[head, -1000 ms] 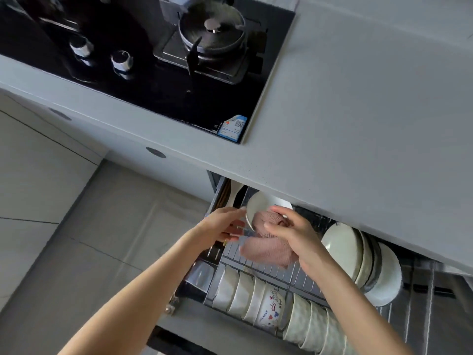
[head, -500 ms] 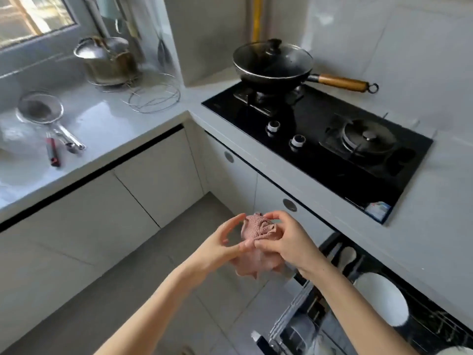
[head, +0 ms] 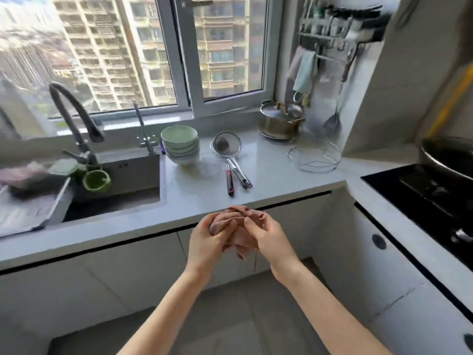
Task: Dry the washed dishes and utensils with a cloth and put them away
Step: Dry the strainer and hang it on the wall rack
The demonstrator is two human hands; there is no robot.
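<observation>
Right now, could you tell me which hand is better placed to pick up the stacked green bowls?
Probably the left hand: the bowls stand on the counter towards its side, and the right hand could hold the cloth.

The cloth [head: 231, 217] is pink ribbed fabric, matt. The counter [head: 268, 172] is smooth, pale and stone-like, with a soft sheen. Near its back edge the stacked bowls [head: 180, 144] are glossy glazed ceramic, the strainer [head: 227, 145] shiny metal mesh. In its corner the pot [head: 281, 120] is polished metal. The hob [head: 422, 198] is glossy black.
</observation>
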